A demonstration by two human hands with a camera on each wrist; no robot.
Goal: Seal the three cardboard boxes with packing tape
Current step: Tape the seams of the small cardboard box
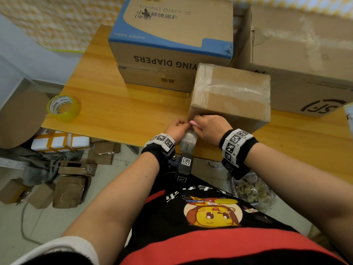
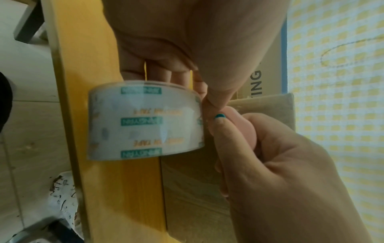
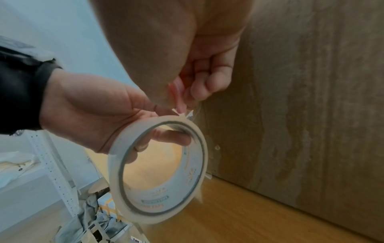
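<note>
A small brown cardboard box with clear tape across its top stands on the wooden table. At its near left corner my left hand holds a roll of clear packing tape. Its fingers go through the core and its thumb lies on the outside. My right hand pinches a small pink tool right at the top of the roll, where a short torn end of tape sticks out beside the box wall. Two larger boxes: a blue-topped diaper box, a big plain one.
The diaper box sits on another box behind the small one. A yellow tape roll lies at the table's left edge. Flattened cardboard and white cartons litter the floor at the left. Bare tabletop lies between the yellow roll and the boxes.
</note>
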